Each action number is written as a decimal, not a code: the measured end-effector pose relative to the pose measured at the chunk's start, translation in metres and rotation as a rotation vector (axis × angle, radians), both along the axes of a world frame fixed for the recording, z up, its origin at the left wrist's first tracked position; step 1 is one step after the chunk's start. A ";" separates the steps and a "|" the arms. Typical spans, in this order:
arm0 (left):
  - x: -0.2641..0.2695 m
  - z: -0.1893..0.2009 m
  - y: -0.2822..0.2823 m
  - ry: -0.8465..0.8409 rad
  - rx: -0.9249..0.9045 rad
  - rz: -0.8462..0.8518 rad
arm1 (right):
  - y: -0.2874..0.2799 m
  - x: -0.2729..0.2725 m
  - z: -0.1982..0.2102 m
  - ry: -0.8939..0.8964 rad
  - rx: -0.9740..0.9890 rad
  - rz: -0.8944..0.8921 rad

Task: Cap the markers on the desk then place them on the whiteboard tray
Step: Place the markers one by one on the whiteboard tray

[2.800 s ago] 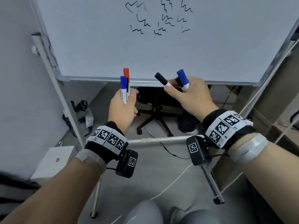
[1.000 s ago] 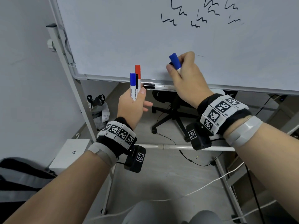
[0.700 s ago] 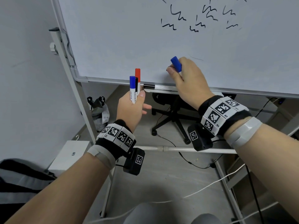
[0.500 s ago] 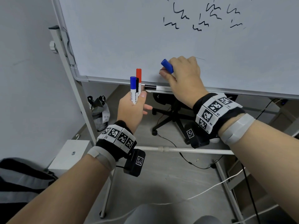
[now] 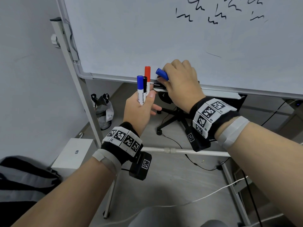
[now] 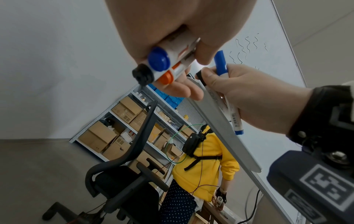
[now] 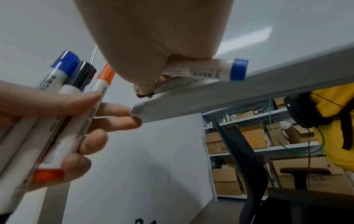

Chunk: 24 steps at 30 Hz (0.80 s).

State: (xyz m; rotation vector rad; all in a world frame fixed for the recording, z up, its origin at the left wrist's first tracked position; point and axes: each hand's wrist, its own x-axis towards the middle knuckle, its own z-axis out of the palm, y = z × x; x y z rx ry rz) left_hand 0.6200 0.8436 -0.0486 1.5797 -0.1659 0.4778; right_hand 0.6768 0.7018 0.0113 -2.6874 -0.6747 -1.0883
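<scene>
My left hand [image 5: 144,102] grips three capped markers upright just below the tray's left end: a blue one [image 5: 139,82], a black one [image 5: 145,83] and a red one [image 5: 147,73]. My right hand [image 5: 164,82] rests over the left end of the whiteboard tray [image 5: 221,94] and holds a blue-capped marker [image 5: 162,74] tilted up to the left. Its thumb and fingertips also touch a black-capped marker [image 5: 157,86] lying on the tray. From the right wrist, the blue marker [image 7: 201,69] sits above the black one [image 7: 164,87] on the tray [image 7: 239,94].
The whiteboard [image 5: 164,38] carries black scribbles and stands on a grey frame [image 5: 78,89]. Behind it are an office chair [image 5: 177,115], a person in a yellow top [image 6: 206,159] and shelves of cardboard boxes [image 6: 118,133]. A white box [image 5: 73,153] and cables [image 5: 196,164] lie on the floor.
My right hand put the black marker on the tray, then came down and left with the blue marker until its fingertips reached that black marker. My left hand kept still with its three markers.
</scene>
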 end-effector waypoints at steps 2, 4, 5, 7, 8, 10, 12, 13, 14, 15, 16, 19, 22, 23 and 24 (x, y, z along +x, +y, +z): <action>0.000 0.000 0.000 -0.003 -0.004 -0.002 | 0.003 0.002 -0.003 -0.010 0.004 -0.001; -0.001 0.000 0.001 -0.011 0.003 -0.005 | 0.005 0.003 -0.007 0.000 0.011 0.009; -0.001 -0.001 0.001 -0.016 0.006 -0.007 | 0.005 0.003 -0.009 0.003 0.025 0.020; -0.001 0.000 0.002 -0.017 0.007 -0.008 | 0.003 0.004 -0.011 0.026 0.060 0.059; -0.001 0.000 0.002 -0.014 0.006 -0.007 | 0.002 0.004 -0.011 0.045 0.077 0.084; 0.000 0.000 0.001 -0.009 0.002 -0.007 | 0.000 0.003 -0.011 0.088 0.102 0.126; 0.000 0.000 0.001 -0.009 -0.003 -0.010 | -0.002 0.002 -0.009 0.116 0.122 0.146; 0.000 0.000 0.000 -0.011 -0.005 -0.011 | -0.003 0.000 -0.008 0.122 0.140 0.149; -0.001 0.001 0.000 -0.010 -0.006 -0.012 | -0.004 -0.003 -0.006 0.121 0.165 0.146; -0.001 0.001 0.000 -0.006 -0.010 -0.014 | -0.006 -0.005 -0.003 0.110 0.196 0.137; -0.001 0.002 0.000 0.001 -0.018 -0.015 | -0.009 -0.008 0.000 0.098 0.236 0.126; -0.003 0.004 0.000 0.013 -0.028 -0.011 | -0.022 -0.019 0.013 0.104 0.382 0.078; -0.005 0.005 0.001 0.025 -0.043 0.007 | -0.034 -0.029 0.024 0.111 0.483 0.015; -0.006 0.005 0.001 0.029 -0.052 0.012 | -0.037 -0.031 0.025 0.133 0.515 0.003; -0.006 0.005 0.001 0.034 -0.061 0.015 | -0.040 -0.032 0.025 0.163 0.543 -0.004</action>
